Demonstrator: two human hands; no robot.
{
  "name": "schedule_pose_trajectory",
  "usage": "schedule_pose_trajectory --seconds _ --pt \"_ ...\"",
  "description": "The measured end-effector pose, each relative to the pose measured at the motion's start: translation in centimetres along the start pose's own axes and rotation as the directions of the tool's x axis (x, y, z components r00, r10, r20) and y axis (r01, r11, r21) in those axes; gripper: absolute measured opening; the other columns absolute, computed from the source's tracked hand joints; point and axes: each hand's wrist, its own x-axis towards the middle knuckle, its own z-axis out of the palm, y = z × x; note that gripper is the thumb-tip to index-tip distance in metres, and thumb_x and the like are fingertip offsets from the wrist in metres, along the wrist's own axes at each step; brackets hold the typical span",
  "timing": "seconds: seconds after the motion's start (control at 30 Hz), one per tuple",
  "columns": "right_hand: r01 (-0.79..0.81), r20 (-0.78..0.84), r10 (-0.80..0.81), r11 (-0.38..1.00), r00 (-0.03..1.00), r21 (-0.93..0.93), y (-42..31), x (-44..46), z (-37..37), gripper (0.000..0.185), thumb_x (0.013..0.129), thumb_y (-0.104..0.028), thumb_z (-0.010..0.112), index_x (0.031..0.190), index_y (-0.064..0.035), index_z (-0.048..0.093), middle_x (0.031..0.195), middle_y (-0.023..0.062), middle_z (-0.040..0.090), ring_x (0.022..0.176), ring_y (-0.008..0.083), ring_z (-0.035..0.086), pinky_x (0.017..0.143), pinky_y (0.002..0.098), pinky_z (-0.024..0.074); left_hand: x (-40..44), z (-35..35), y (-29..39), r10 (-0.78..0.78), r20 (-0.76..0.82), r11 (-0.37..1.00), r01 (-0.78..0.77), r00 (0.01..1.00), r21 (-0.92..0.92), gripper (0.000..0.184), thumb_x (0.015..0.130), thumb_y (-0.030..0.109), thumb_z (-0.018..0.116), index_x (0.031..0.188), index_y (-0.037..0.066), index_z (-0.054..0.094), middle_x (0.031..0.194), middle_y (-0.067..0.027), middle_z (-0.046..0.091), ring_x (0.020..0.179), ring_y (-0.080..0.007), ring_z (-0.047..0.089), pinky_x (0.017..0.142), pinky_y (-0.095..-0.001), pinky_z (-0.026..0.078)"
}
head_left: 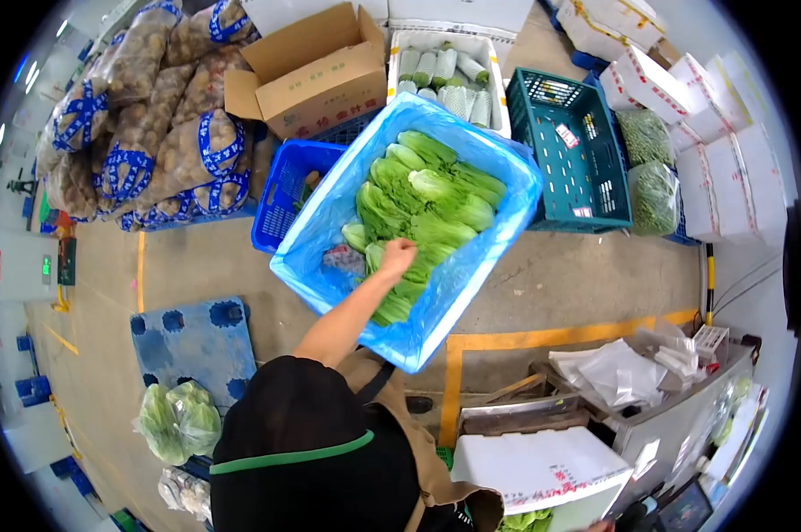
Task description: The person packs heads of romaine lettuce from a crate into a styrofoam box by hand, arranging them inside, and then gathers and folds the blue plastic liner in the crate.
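My left hand [399, 257], fingers curled, is at the lettuce [427, 199] in the blue-lined box [329, 199], mid-frame. My right hand [602, 526], grip unclear, is by the white box [542, 465], lower right.

Light is bright and even, with small glaring lamps left of the potato sacks [174, 133]. Sheen whitens the bin liner [494, 253]. Fisheye distortion bends everything outward from the liner toward black corners; the arm [343, 319] looks slightly soft.
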Motion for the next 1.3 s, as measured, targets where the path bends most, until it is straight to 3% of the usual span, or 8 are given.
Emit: schedule_pose_trajectory --seconds 0.03,0.07,0.1,0.17,0.3,0.67,1.17,1.3 --pt "0.04 0.132 -0.057 0.991 0.99 0.125 -4.9 0.3 3.0 0.027 0.089 -0.023 0.064 0.094 0.0033 0.066 0.081 0.0173 0.066 0.072 0.0271 0.061 0.065 0.0389 0.0502 2.7 -2.2 -0.9 -0.11 -0.037 0.993 0.111 0.993 0.028 0.039 0.08 0.021 0.069 0.111 -0.002 0.063 0.098 -0.0135 0.067 0.085 -0.0208 0.062 0.072 -0.0338 0.049" --pt "-0.674 0.67 0.341 0.662 0.66 0.327 -8.1 -1.3 6.5 0.035 0.093 -0.025 0.057 0.118 -0.0012 0.054 0.11 0.0116 0.058 0.101 0.0228 0.054 0.088 0.0366 0.0445 5.3 -3.6 -1.9 -0.193 -0.082 0.981 0.191 0.978 -0.036 0.045 0.08 0.023 0.069 0.115 -0.003 0.06 0.105 -0.0148 0.065 0.092 -0.0228 0.06 0.077 -0.0347 0.048" --pt "-0.29 0.573 -0.029 0.84 0.819 0.458 -14.9 -2.0 10.0 0.02 0.094 -0.001 0.048 0.111 0.0041 0.057 0.1 0.0092 0.06 0.092 0.0175 0.057 0.086 0.0289 0.0459 7.7 -4.7 -3.1 -0.281 -0.12 0.957 0.27 0.952 -0.103 0.05 0.081 0.026 0.07 0.12 -0.003 0.057 0.111 -0.0161 0.062 0.099 -0.0249 0.059 0.082 -0.0357 0.047" --pt "-0.383 0.776 -0.319 0.728 0.545 0.569 -24.8 -4.1 16.1 0.033 0.083 0.0 0.062 0.116 0.0017 0.057 0.11 0.015 0.06 0.1 0.0237 0.058 0.088 0.0335 0.0467 11.2 -6.2 -3.6 -0.417 -0.159 0.903 0.39 0.895 -0.178 0.062 0.082 0.031 0.071 0.128 -0.003 0.049 0.123 -0.0176 0.057 0.112 -0.0279 0.054 0.091 -0.0372 0.044" --pt "-0.235 0.496 -0.784 0.438 0.374 0.868 -42.5 -12.3 28.9 0.051 0.08 -0.01 0.07 0.125 0.0036 0.05 0.124 0.0256 0.053 0.115 0.0398 0.051 0.098 0.0422 0.0417 15.8 -7.8 -3.9 -0.399 -0.176 0.902 0.35 0.9 -0.254 0.079 0.08 0.039 0.073 0.138 -0.002 0.038 0.138 -0.0178 0.046 0.126 -0.031 0.044 0.101 -0.039 0.038" --pt "0.273 0.414 -0.907 0.382 -0.072 0.883 -67.4 -27.5 43.3 0.09 0.063 -0.037 0.082 0.131 0.0038 0.041 0.133 0.0199 0.044 0.123 0.0422 0.038 0.1 0.0517 0.0319 17.6 -8.2 -3.8 -0.395 -0.079 0.859 0.338 0.915 -0.384 0.098 0.07 0.043 0.081 0.142 0.0 0.03 0.141 -0.0202 0.039 0.128 -0.0328 0.04 0.102 -0.0386 0.034" --pt "-0.265 0.338 -0.846 0.243 0.412 0.933 -57.9 -22.4 33.7 0.067 0.06 -0.006 0.079 0.119 -0.0001 0.047 0.127 0.0192 0.045 0.117 0.0354 0.047 0.096 0.0412 0.0413 4.8 -7.8 2.6 -0.066 -0.435 0.88 -0.153 0.898 -0.449 0.075 0.072 0.007 0.077 0.134 -0.006 0.036 0.129 -0.0178 0.048 0.118 -0.0251 0.048 0.1 -0.0337 0.039" --pt "-0.608 0.667 -0.688 0.407 0.287 0.682 -56.3 -14.7 31.7 0.072 0.065 -0.016 0.08 0.127 0.0012 0.047 0.125 0.0212 0.051 0.114 0.0324 0.051 0.098 0.0398 0.0412 2.7 -13.8 12.0 0.188 -0.286 0.951 -0.247 0.94 -0.187 0.071 0.067 0.012 0.08 0.127 -0.005 0.046 0.115 -0.0162 0.059 0.106 -0.0227 0.057 0.094 -0.0323 0.044"
